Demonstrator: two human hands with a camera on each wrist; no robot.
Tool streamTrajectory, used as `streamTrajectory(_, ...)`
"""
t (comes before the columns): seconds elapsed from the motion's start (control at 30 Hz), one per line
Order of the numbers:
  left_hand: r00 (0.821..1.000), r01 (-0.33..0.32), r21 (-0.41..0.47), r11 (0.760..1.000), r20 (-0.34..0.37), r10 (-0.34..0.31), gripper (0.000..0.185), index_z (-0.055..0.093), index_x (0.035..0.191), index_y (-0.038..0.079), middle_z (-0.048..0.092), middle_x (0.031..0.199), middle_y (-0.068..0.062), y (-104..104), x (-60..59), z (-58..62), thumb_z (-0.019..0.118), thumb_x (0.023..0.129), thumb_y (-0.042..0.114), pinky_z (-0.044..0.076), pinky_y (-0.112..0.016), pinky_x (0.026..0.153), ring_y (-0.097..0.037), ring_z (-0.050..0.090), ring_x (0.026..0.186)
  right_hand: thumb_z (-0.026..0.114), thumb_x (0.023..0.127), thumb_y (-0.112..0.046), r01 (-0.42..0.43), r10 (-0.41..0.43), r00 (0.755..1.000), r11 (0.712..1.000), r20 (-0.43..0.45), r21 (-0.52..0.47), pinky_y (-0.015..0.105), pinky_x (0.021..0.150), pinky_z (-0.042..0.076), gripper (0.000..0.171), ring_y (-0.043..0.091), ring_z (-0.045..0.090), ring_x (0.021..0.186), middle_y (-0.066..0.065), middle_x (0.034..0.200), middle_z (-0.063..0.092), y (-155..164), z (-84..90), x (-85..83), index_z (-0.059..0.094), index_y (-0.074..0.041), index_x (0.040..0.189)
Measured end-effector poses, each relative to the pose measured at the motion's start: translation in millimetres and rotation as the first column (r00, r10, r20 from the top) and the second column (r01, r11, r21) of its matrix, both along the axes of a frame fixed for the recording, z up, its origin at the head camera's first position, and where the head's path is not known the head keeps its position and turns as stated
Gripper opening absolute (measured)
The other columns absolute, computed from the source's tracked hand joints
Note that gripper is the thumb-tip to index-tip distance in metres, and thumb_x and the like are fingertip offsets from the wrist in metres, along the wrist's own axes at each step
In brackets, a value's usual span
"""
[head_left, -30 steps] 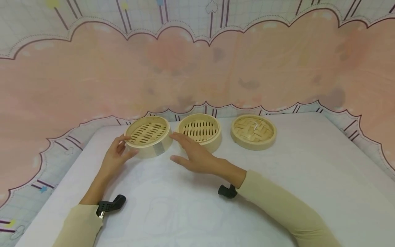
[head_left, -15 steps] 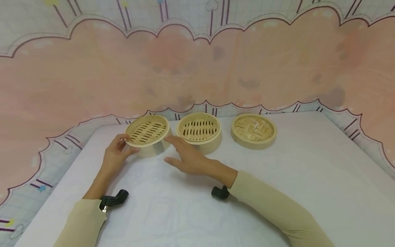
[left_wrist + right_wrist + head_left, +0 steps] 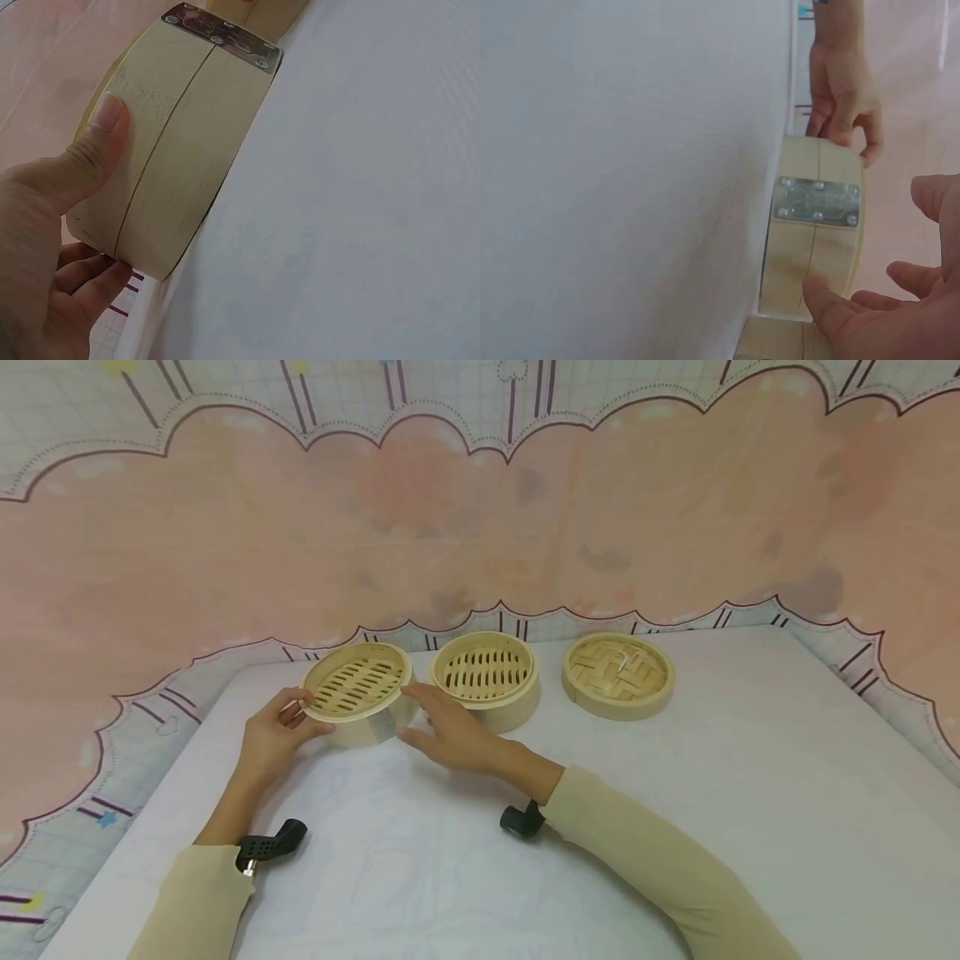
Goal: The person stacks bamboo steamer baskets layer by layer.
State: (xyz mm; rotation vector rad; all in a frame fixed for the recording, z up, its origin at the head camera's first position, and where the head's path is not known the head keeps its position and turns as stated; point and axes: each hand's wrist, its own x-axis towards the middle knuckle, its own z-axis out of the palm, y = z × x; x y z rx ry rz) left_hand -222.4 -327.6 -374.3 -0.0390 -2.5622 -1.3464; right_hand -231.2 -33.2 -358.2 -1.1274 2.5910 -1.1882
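Note:
My left hand (image 3: 272,739) grips the left side of a round bamboo steamer basket (image 3: 358,681), thumb on its outer wall and fingers curled round the far side. In the left wrist view the thumb (image 3: 94,154) presses the pale wall, below a riveted metal plate (image 3: 221,37). My right hand (image 3: 461,735) reaches to the basket's right side, its fingers mostly straight and spread. The right thumb (image 3: 821,296) overlaps the basket's wall in the right wrist view. Slotted bamboo slats show inside the basket, which sits on the white table.
A second bamboo steamer basket (image 3: 487,672) stands just right of the first, partly behind my right hand. Farther right lies a woven bamboo lid (image 3: 618,677) with a small white loop. A patterned cloth backdrop (image 3: 480,535) rises behind the white table (image 3: 420,877).
My right hand has moved left, from in front of the second basket to the first basket's right side. The left hand stays at the first basket, its fingers closer round it.

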Motion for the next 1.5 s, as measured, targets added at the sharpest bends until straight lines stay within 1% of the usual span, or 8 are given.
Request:
streamTrajectory(0.17, 1.0, 0.015, -0.006, 1.0, 0.004, -0.015, 0.05, 0.054, 0.113, 0.004, 0.04, 0.144, -0.022, 1.9, 2.5, 3.2, 0.083, 0.076, 0.022, 0.045, -0.021, 0.093, -0.041, 0.043, 0.126, 0.052, 0.098, -0.037, 0.001, -0.001, 1.0, 1.0, 0.011, 0.005, 0.03, 0.109, 0.035, 0.067, 0.022, 0.034, 0.135, 0.011, 0.154, 0.026, -2.1, 1.0, -0.8, 0.023, -0.007, 0.15)
streamTrajectory(0.4, 0.998, 0.06, 0.015, 0.998, 0.003, -0.06, 0.05, 0.052, 0.113, 0.001, 0.041, 0.141, -0.023, 2.4, 11.7, 11.6, 0.082, 0.077, 0.019, 0.047, -0.012, 0.084, -0.042, 0.044, 0.125, 0.053, 0.098, -0.036, 0.011, -0.011, 1.0, 1.0, -0.008, 0.013, 0.032, 0.115, 0.023, 0.069, 0.021, 0.021, 0.142, 0.014, 0.155, 0.021, -3.4, 4.0, 0.6, 0.019, -0.007, 0.151)
streamTrajectory(0.53, 0.997, 0.073, 0.014, 0.997, 0.012, -0.073, 0.053, 0.052, 0.116, 0.001, 0.041, 0.142, -0.023, -1.7, 16.9, 14.7, 0.082, 0.077, 0.017, 0.047, -0.01, 0.082, -0.043, 0.043, 0.125, 0.053, 0.099, -0.034, 0.047, -0.047, 0.999, 0.998, -0.011, 0.036, 0.033, 0.116, 0.017, 0.068, 0.022, 0.017, 0.143, 0.014, 0.156, 0.019, -4.9, 4.7, 1.4, 0.02, -0.006, 0.151)
streamTrajectory(0.7, 0.996, 0.088, -0.009, 0.996, 0.004, -0.088, 0.052, 0.053, 0.116, -0.001, 0.04, 0.144, -0.023, -5.2, 23.2, 18.3, 0.082, 0.076, 0.015, 0.047, -0.012, 0.084, -0.041, 0.044, 0.125, 0.053, 0.099, -0.031, 0.071, -0.069, 0.997, 0.996, -0.038, 0.053, 0.035, 0.116, 0.019, 0.065, 0.024, 0.019, 0.143, 0.015, 0.156, 0.018, -4.4, 6.1, 3.7, 0.023, -0.006, 0.151)
streamTrajectory(0.93, 0.992, 0.126, -0.017, 0.992, -0.014, -0.126, 0.047, 0.053, 0.11, -0.002, 0.038, 0.145, -0.024, -0.1, 35.2, 23.4, 0.082, 0.075, 0.01, 0.047, -0.012, 0.087, -0.034, 0.048, 0.124, 0.053, 0.099, -0.03, 0.085, -0.084, 0.995, 0.996, -0.06, 0.001, 0.034, 0.117, 0.015, 0.066, 0.024, 0.018, 0.143, 0.015, 0.155, 0.022, 1.8, 7.2, 5.9, 0.021, -0.004, 0.15)
streamTrajectory(1.1, 0.986, 0.162, 0.004, 0.987, -0.043, -0.162, 0.045, 0.054, 0.107, -0.001, 0.038, 0.144, -0.027, 4.4, 41.1, 26.6, 0.082, 0.073, 0.005, 0.046, -0.012, 0.088, -0.017, 0.053, 0.12, 0.057, 0.097, -0.031, 0.086, -0.088, 0.992, 0.996, -0.094, -0.025, 0.031, 0.116, 0.02, 0.069, 0.022, 0.024, 0.141, 0.012, 0.154, 0.027, 7.5, 8.6, 6.0, 0.022, -0.005, 0.151)
streamTrajectory(1.23, 0.975, 0.214, 0.07, 0.974, -0.074, -0.209, 0.042, 0.054, 0.106, -0.003, 0.037, 0.143, -0.031, 6.6, 42.4, 28.7, 0.08, 0.073, -0.002, 0.048, -0.015, 0.088, -0.003, 0.052, 0.114, 0.06, 0.095, -0.03, 0.069, -0.076, 0.992, 0.995, -0.099, -0.072, 0.026, 0.111, 0.031, 0.07, 0.021, 0.033, 0.136, 0.012, 0.151, 0.031, 12.3, 10.9, 6.9, 0.023, -0.005, 0.15)
streamTrajectory(1.5, 0.966, 0.256, 0.074, 0.964, -0.063, -0.251, 0.042, 0.055, 0.106, -0.002, 0.034, 0.145, -0.03, 8.8, 47.8, 35.5, 0.079, 0.072, -0.003, 0.049, -0.016, 0.087, -0.003, 0.051, 0.116, 0.065, 0.092, -0.027, 0.034, -0.036, 0.999, 0.991, -0.012, -0.13, 0.021, 0.106, 0.036, 0.077, 0.019, 0.035, 0.135, 0.012, 0.152, 0.03, 19.0, 12.0, 8.6, 0.021, -0.004, 0.15)
